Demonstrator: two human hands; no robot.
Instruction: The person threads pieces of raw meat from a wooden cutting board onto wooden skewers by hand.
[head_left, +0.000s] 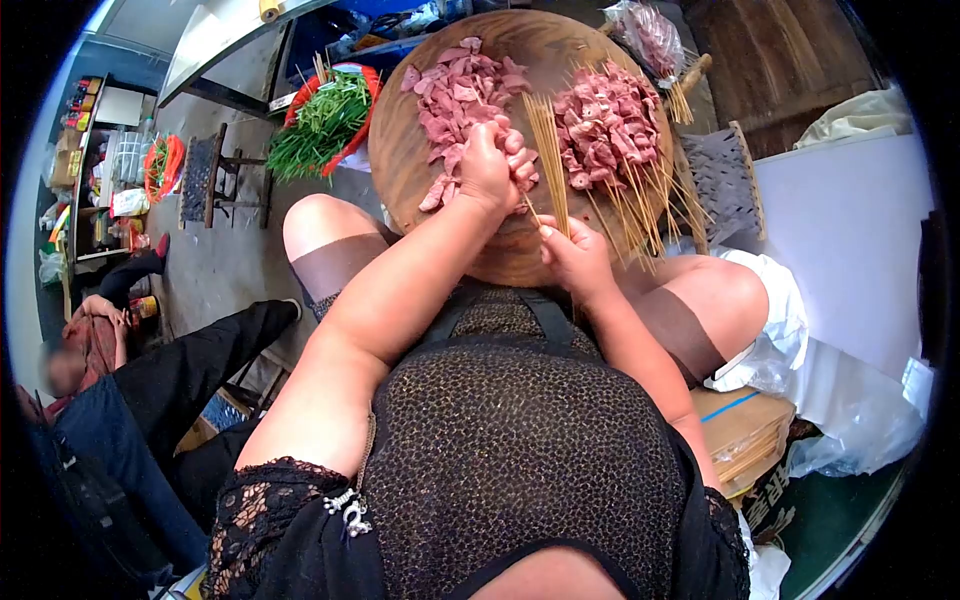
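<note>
1. L hand [492, 170]: fist curled tight, over the table's mid area, next to the loose meat; thin stick [531, 208] runs out of its lower side twd the R hand. Anything else inside the fist = hidden, can't tell.
2. R hand [578, 258]: narrow, thumb + finger pinching the near end of the same stick, close to table's near edge.
3. Stick bundle [545, 140]: upright in view, btwn the 2 meat heaps, lower part reaching the R hand; can't tell if gripped there too.
4. Loose meat [465, 95]: pink pcs, heaped on L side of table.
5. Skewered meat [608, 125]: piled on R side, bare stick ends fanning out twd the person, some past the rim.
6. Table [500, 262]: round, wooden, btwn person's knees.
7. Plastic bag [645, 40]: clear, w/ more meat + sticks, just beyond table's far R edge.
8. Greens [325, 125]: in red-rimmed basket [372, 85], L of table.
9. Other person [95, 335]: far L, seated, hands together.
</note>
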